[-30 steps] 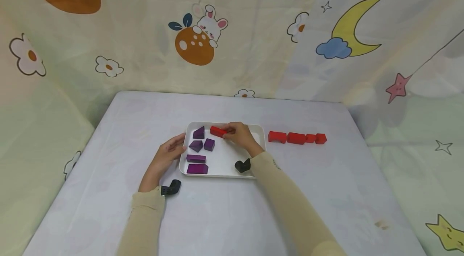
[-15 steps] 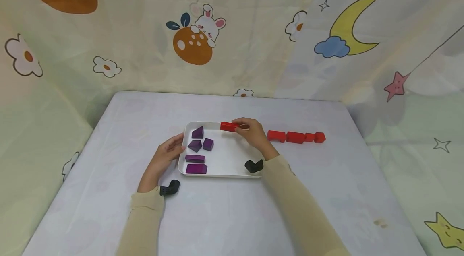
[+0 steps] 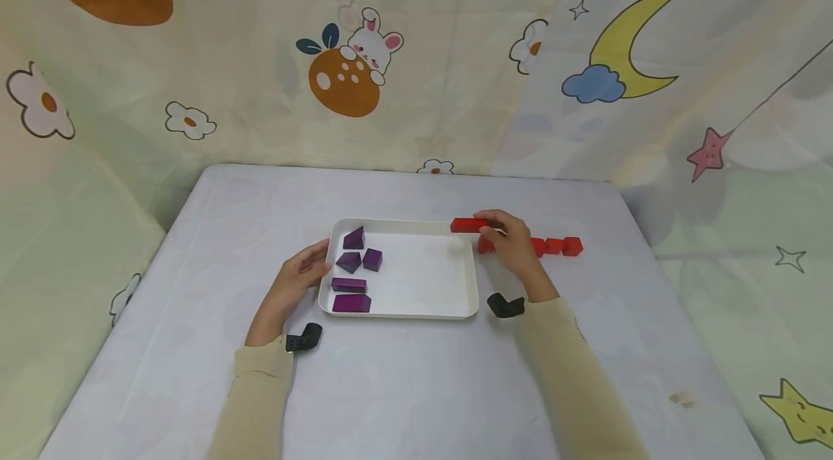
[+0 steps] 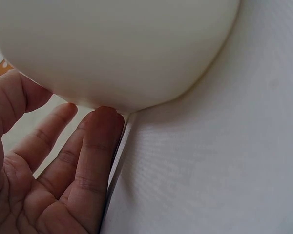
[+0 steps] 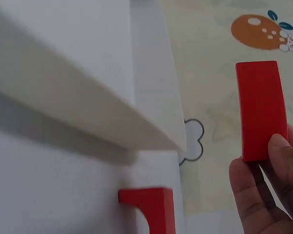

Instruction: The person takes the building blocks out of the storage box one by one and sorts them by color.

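My right hand (image 3: pixel 517 243) pinches a red rectangular block (image 3: pixel 468 226) between thumb and fingers, above the tray's far right corner. In the right wrist view the block (image 5: pixel 261 109) shows its broad face, with the thumb on its lower end. My left hand (image 3: pixel 296 283) holds the left edge of the white tray (image 3: pixel 449 314), thumb at the rim and fingers at the outer wall. Against the tray's left side lie several purple blocks (image 3: pixel 348 285) of different shapes. Beyond the right rim runs a row of red blocks (image 3: pixel 572 246), partly hidden by my right hand.
An arch-shaped red block (image 5: pixel 161 207) stands near the tray wall in the right wrist view. A white cloth covers the table (image 3: pixel 403 388). A patterned fabric backdrop (image 3: pixel 455 69) rises behind the table's far edge.
My right hand has lifted the red block from the tray's far left part and carried it rightward to the far right corner. The left hand stays at the tray's edge.
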`<state>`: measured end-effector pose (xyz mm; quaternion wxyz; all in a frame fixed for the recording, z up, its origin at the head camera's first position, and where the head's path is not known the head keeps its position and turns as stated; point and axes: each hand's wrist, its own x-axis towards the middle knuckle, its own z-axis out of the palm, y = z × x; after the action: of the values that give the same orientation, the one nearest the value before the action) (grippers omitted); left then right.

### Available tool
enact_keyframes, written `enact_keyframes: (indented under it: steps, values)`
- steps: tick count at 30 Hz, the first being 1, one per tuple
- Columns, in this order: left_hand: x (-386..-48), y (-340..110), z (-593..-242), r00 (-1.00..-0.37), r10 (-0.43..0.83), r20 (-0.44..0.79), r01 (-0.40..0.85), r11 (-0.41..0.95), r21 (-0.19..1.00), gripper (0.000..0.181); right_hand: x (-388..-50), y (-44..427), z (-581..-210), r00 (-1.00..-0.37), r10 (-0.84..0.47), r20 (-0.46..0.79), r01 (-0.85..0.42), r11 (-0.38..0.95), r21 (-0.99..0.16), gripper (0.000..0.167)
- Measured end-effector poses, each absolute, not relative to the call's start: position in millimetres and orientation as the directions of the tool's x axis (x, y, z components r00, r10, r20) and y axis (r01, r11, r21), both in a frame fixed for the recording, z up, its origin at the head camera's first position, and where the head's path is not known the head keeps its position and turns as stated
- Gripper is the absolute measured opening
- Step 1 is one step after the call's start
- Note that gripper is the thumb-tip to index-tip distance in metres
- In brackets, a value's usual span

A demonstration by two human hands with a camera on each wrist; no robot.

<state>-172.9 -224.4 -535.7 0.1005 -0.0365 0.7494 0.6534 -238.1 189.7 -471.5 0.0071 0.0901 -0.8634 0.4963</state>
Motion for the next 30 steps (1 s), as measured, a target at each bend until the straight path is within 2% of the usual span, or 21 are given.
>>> enact_keyframes:
  steps: [7, 15, 21, 25, 30]
  values:
    - [-173, -225, -534, -0.976, 0.075, -0.205, -0.191, 0.157, 0.969, 0.063, -232, 241, -474, -0.988, -0.099, 0.122, -0.157, 0.556, -0.816, 0.032]
    - [-172, -224, -534, -0.975, 0.071, -0.213, -0.199, 0.160, 0.967, 0.062, -229, 302, -480, -0.978, -0.039, 0.206, -0.175, 0.694, -0.698, 0.028]
    - [-171, -223, -532, -0.975, 0.063, -0.213, -0.200, 0.175, 0.964, 0.063, -230, 346, -482, -0.968, 0.007, 0.252, -0.162, 0.748, -0.643, 0.027]
    - [-171, -223, -531, -0.975, 0.068, -0.212, -0.198, 0.166, 0.966, 0.063, -230, 371, -483, -0.969, 0.059, 0.240, -0.106, 0.779, -0.617, 0.028]
    - [-171, -223, -530, -0.974, 0.074, -0.213, -0.200, 0.156, 0.967, 0.063, -231, 395, -488, -0.980, 0.134, 0.148, 0.018, 0.799, -0.601, 0.031]
